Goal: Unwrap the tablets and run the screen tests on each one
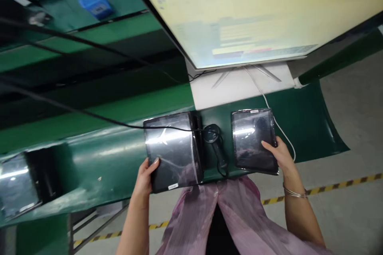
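My left hand point(145, 177) grips the left edge of a stack of flat black tablets, its thumb on top of the upper tablet point(170, 151), which is glossy, film-covered and has a small white label. On the right, my right hand point(279, 153) has its thumb on another film-covered tablet point(249, 139) and its fingers around the right edge; whether more lie under it, I cannot tell. Between the two lies a dark handheld barcode scanner point(218, 147) with a cable, touched by neither hand.
A large lit monitor point(254, 20) stands on a white board point(206, 91) behind the green-covered bench point(101, 159). More tablets point(18, 185) lie at the far left. A black cable point(98, 115) crosses above the bench; a white cable point(281, 127) runs down right. A blue holder point(97, 6) is behind.
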`<state>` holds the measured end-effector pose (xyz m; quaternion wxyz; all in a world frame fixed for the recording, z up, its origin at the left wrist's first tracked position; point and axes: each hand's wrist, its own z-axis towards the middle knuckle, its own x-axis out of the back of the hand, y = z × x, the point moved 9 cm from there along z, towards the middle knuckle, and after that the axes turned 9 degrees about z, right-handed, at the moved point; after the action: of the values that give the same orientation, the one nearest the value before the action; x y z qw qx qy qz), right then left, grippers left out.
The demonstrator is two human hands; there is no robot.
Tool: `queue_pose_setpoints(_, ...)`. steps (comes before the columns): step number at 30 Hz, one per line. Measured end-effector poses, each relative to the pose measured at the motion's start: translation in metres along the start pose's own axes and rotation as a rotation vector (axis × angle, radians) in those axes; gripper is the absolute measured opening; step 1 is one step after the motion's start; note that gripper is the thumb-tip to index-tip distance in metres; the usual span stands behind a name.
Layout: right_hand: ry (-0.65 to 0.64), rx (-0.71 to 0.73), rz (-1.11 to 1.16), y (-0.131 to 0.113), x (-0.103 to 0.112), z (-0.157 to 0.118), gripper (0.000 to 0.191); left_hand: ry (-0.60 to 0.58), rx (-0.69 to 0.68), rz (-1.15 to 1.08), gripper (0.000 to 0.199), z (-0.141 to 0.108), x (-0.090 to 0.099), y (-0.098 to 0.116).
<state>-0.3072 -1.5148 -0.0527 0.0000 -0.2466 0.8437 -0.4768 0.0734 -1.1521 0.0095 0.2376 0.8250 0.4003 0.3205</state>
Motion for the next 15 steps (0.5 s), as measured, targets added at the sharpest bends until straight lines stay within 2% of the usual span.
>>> queue_pose_setpoints(3,-0.043,-0.036,0.149,-0.007,-0.004,-0.016,0.065,-0.055,-0.106,0.053,0.054,-0.003,-0.001,0.008)
queue_pose_setpoints(6,0.012,-0.036,0.215,-0.011,0.006,-0.028,0.071,-0.055,-0.326,0.346,0.049,-0.011,0.001,0.024)
queue_pose_setpoints(7,0.023,-0.04,0.24,-0.01,0.009,-0.031,0.071,-0.006,-0.413,0.474,0.051,-0.015,0.004,0.031)
queue_pose_setpoints(9,0.025,-0.022,0.28,-0.01,0.012,-0.031,0.067,0.174,-0.585,0.689,0.057,-0.022,0.017,0.044)
queue_pose_setpoints(11,-0.006,0.018,0.297,-0.011,0.009,-0.025,0.061,0.328,-0.708,0.78,0.066,-0.025,0.033,0.052)
queue_pose_setpoints(12,-0.027,0.027,0.284,-0.01,0.005,-0.021,0.059,0.341,-0.734,0.776,0.072,-0.021,0.04,0.051)
queue_pose_setpoints(13,-0.037,0.023,0.254,-0.009,0.0,-0.016,0.058,0.296,-0.723,0.74,0.078,-0.014,0.044,0.047)
queue_pose_setpoints(15,-0.027,-0.002,0.161,-0.008,-0.008,-0.008,0.056,0.067,-0.609,0.59,0.092,0.008,0.045,0.027)
